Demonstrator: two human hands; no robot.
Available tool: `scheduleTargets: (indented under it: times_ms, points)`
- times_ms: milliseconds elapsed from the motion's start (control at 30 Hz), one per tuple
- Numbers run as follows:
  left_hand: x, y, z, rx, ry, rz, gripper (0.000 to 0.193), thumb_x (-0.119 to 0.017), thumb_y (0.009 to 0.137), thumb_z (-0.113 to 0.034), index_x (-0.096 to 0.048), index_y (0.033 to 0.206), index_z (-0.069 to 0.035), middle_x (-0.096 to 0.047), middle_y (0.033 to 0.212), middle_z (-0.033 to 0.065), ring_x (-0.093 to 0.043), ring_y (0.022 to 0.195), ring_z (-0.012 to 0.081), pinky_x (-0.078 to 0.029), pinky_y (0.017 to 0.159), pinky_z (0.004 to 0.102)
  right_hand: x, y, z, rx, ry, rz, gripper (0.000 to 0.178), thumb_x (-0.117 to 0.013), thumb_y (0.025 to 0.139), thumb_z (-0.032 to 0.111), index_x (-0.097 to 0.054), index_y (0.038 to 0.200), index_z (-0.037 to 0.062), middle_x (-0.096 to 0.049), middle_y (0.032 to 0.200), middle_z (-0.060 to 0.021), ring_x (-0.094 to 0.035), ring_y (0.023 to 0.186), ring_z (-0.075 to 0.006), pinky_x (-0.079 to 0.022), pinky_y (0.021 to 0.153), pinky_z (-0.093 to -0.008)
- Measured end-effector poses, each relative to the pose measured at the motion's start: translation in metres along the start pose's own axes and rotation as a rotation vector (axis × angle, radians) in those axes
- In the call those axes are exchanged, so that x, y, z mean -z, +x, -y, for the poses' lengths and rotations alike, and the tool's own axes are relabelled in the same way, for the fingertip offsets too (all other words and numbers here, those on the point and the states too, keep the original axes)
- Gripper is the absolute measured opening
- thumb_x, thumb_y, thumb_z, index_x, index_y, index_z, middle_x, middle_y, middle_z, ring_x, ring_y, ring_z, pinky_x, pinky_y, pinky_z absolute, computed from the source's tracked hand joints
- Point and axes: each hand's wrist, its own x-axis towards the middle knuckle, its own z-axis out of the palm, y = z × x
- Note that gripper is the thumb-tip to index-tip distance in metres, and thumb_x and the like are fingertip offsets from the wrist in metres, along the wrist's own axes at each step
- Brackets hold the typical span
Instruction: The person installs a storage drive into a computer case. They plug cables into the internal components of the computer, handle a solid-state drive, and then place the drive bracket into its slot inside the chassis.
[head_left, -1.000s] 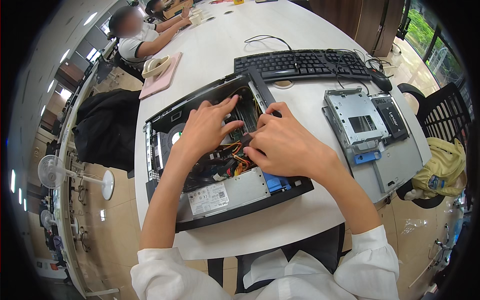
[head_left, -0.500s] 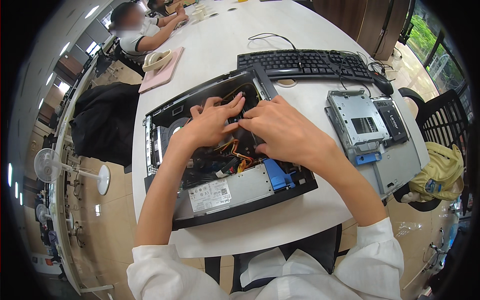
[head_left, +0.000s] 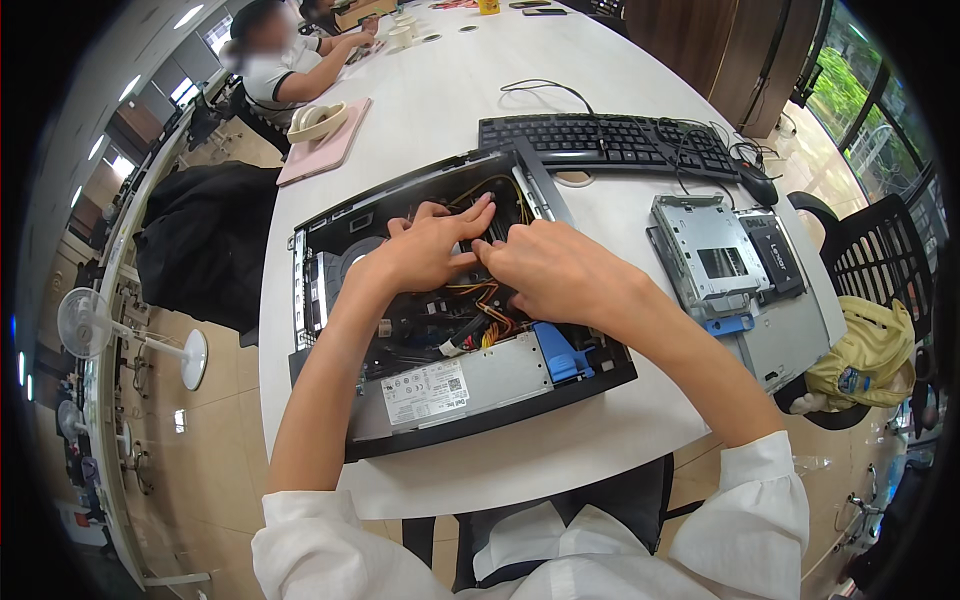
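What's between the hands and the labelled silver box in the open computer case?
Head view: a yellow-orange wire bundle and dark, indistinct parts lie between the left hand, right hand and silver box.

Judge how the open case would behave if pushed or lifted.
The case would likely feel heavy for its size, given the metal box along its near side. Lying flat and broad on the table, it seems unlikely to tip or roll. The thin wires inside look floppy and would probably shift if it were tilted.
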Motion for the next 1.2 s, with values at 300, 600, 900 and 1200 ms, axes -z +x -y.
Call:
scheduleTargets:
  times_ms: [300, 600, 900, 1200]
  points:
    - [0.000, -0.001, 0.002, 0.004, -0.003, 0.021, 0.063, -0.061, 0.095, -0.035, -0.036, 0.153, -0.027, -0.029, 0.162, -0.0068, -0.043, 0.133, 0.0332, -0.034, 0.104, 0.0510, 0.003, 0.005, 0.005, 0.071, -0.109, 0.028, 0.041, -0.076, 0.069, 0.007, -0.063, 0.103, -0.0096, -0.068, 0.071, -0.0169, -0.070, 0.070, -0.0331, -0.056, 0.062, -0.0399]
    - [0.000, -0.002, -0.001, 0.025, -0.008, 0.019, 0.077, -0.068, 0.088, -0.021, -0.031, 0.156, -0.027, -0.032, 0.161, -0.0035, -0.042, 0.135, 0.0315, -0.033, 0.107, 0.0451, 0.000, 0.013, 0.001, 0.146, -0.101, 0.125, 0.032, -0.073, 0.072, 0.008, -0.064, 0.097, -0.0108, -0.066, 0.066, -0.0179, -0.069, 0.065, -0.0328, -0.054, 0.059, -0.0393]
    - [0.000, 0.001, 0.009, -0.008, -0.049, -0.015, 0.068, -0.064, 0.090, -0.029, -0.037, 0.153, -0.025, -0.032, 0.160, -0.0062, -0.044, 0.132, 0.0286, -0.031, 0.106, 0.0480, -0.001, 0.009, 0.000, 0.116, -0.072, 0.033, 0.037, -0.072, 0.073, 0.005, -0.063, 0.105, -0.0113, -0.066, 0.070, -0.0194, -0.069, 0.068, -0.0337, -0.055, 0.061, -0.0398]
    - [-0.037, 0.027, 0.027, -0.055, -0.235, -0.498, 0.049, -0.060, 0.094, -0.019, -0.050, 0.139, -0.003, -0.055, 0.137, 0.0190, -0.051, 0.122, 0.0365, -0.040, 0.102, 0.0437, -0.008, 0.009, 0.004, 0.154, -0.052, -0.029, 0.035, -0.072, 0.069, 0.004, -0.067, 0.102, -0.0063, -0.066, 0.072, -0.0174, -0.068, 0.068, -0.0344, -0.055, 0.063, -0.0416]
